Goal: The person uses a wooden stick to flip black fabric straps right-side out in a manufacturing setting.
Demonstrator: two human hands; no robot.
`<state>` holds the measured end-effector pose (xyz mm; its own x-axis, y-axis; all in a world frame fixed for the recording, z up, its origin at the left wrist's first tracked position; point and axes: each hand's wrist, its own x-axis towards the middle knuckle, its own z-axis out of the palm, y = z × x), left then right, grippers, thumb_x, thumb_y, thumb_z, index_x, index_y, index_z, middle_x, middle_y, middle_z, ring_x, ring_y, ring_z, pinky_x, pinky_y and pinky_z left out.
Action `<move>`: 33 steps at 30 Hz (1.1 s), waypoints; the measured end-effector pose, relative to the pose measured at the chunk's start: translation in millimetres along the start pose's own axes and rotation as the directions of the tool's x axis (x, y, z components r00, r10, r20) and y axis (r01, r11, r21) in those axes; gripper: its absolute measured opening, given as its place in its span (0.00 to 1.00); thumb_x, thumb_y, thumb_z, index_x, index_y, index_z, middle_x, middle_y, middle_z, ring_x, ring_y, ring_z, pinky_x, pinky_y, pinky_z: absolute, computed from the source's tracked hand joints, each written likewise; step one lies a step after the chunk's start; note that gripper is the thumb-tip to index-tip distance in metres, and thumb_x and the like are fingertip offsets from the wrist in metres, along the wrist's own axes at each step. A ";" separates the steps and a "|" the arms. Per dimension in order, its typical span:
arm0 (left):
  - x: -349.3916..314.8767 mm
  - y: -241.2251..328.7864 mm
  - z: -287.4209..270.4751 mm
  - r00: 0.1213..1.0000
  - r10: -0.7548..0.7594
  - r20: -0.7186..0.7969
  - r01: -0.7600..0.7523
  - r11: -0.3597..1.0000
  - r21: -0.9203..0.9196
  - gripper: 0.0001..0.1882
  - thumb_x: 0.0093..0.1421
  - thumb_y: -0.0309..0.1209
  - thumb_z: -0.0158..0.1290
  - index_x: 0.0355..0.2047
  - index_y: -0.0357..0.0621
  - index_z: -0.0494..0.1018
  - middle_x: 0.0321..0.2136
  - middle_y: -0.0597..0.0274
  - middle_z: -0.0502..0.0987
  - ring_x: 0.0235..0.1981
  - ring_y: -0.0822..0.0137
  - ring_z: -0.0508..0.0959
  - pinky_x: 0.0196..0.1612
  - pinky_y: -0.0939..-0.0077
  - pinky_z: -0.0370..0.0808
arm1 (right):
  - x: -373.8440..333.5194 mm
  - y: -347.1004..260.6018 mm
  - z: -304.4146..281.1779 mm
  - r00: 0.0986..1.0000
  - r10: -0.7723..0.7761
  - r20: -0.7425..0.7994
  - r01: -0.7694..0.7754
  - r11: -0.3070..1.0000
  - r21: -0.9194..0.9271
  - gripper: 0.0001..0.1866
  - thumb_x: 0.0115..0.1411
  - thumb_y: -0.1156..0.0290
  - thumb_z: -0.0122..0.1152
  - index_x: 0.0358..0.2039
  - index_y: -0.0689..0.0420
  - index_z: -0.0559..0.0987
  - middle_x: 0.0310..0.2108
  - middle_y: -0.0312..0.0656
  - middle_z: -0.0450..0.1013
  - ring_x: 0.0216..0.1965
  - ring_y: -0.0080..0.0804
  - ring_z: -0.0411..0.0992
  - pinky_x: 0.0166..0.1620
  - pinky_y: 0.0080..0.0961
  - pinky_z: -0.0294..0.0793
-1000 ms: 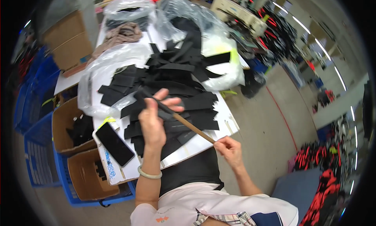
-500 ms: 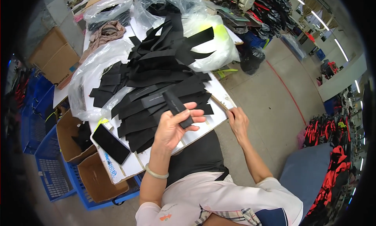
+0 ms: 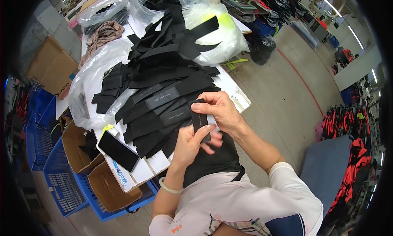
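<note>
A short black fabric label (image 3: 199, 118) with small pale print is stretched between both my hands, above the near edge of the table. My left hand (image 3: 189, 147) grips its lower end under the thumb, the other fingers slightly blurred. At its upper end, my right hand (image 3: 222, 112) pinches it between thumb and fingers. Just beyond lies a heap of black fabric strips (image 3: 163, 74), fanned out and overlapping; some near ones carry printed labels like this one. Something pale shows behind the label between the hands; I cannot tell what it is.
A phone (image 3: 118, 151) lies at the table's near left corner. Clear plastic bags (image 3: 84, 86) and a stuffed white bag (image 3: 227, 35) flank the heap. Cardboard boxes (image 3: 112, 185) in blue crates (image 3: 65, 187) stand at the lower left. A grey-blue padded surface (image 3: 325, 166) is at right.
My right hand has come from the table's right edge to take the label's upper end. The left hand has shifted slightly right and down, still holding the label.
</note>
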<state>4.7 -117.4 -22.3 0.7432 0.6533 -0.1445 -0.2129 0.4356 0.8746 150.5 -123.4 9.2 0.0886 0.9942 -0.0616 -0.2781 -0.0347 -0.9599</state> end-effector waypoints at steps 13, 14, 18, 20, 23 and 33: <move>-10.1 -14.0 -17.8 0.992 0.038 0.123 -0.031 0.997 -0.065 0.14 0.64 0.31 0.44 0.37 0.28 0.70 0.25 0.45 0.78 0.27 0.60 0.80 0.30 0.75 0.77 | 18.2 24.6 18.3 0.999 0.033 0.000 -0.033 0.998 0.045 0.04 0.52 0.77 0.63 0.24 0.63 0.77 0.19 0.32 0.70 0.18 0.12 0.64 0.21 0.10 0.62; -5.9 -12.2 -20.9 0.992 0.044 0.122 -0.036 0.997 -0.064 0.14 0.64 0.31 0.44 0.37 0.28 0.70 0.25 0.45 0.78 0.27 0.60 0.80 0.30 0.75 0.77 | 17.6 19.6 19.4 0.996 0.057 0.063 -0.054 0.998 -0.041 0.04 0.52 0.76 0.63 0.25 0.62 0.78 0.18 0.31 0.70 0.18 0.12 0.64 0.20 0.11 0.61; 7.2 3.5 -26.8 0.998 -0.015 0.054 0.034 0.928 -0.370 0.17 0.65 0.31 0.41 0.41 0.24 0.68 0.26 0.41 0.78 0.30 0.55 0.80 0.35 0.70 0.77 | 26.1 -3.8 7.1 0.966 -0.112 0.235 0.205 0.882 -0.424 0.05 0.54 0.74 0.60 0.29 0.62 0.81 0.26 0.36 0.73 0.27 0.16 0.68 0.27 0.15 0.66; 8.8 1.2 -33.3 0.999 -0.020 0.026 0.026 0.952 -0.304 0.19 0.66 0.33 0.41 0.44 0.22 0.66 0.26 0.40 0.77 0.30 0.54 0.80 0.34 0.70 0.77 | 48.2 -24.1 -9.6 0.927 -0.375 0.026 0.336 0.795 -0.506 0.08 0.56 0.72 0.57 0.30 0.63 0.80 0.26 0.37 0.74 0.26 0.18 0.69 0.28 0.16 0.68; 11.1 0.2 -29.3 0.999 -0.042 0.005 0.042 0.956 -0.291 0.23 0.66 0.35 0.41 0.49 0.21 0.62 0.27 0.41 0.78 0.31 0.55 0.80 0.34 0.72 0.77 | 104.4 -60.3 -24.7 0.877 -0.463 -0.126 0.364 0.812 -0.456 0.10 0.57 0.70 0.56 0.31 0.65 0.79 0.26 0.39 0.74 0.24 0.19 0.69 0.28 0.17 0.69; -12.5 -11.2 -19.4 0.988 0.116 -0.106 -0.122 0.991 -0.051 0.17 0.66 0.30 0.40 0.46 0.25 0.68 0.39 0.45 0.77 0.40 0.63 0.78 0.45 0.74 0.73 | 370.1 -136.0 -65.1 0.812 -0.583 0.036 0.230 0.262 -0.937 0.11 0.44 0.67 0.63 0.31 0.53 0.82 0.30 0.49 0.77 0.37 0.44 0.76 0.42 0.35 0.73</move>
<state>-14.6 -118.4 -39.3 0.6418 0.7615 -0.0908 -0.3340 0.3842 0.8607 283.4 242.7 99.2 0.1995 0.8308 0.5195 0.8438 0.1239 -0.5221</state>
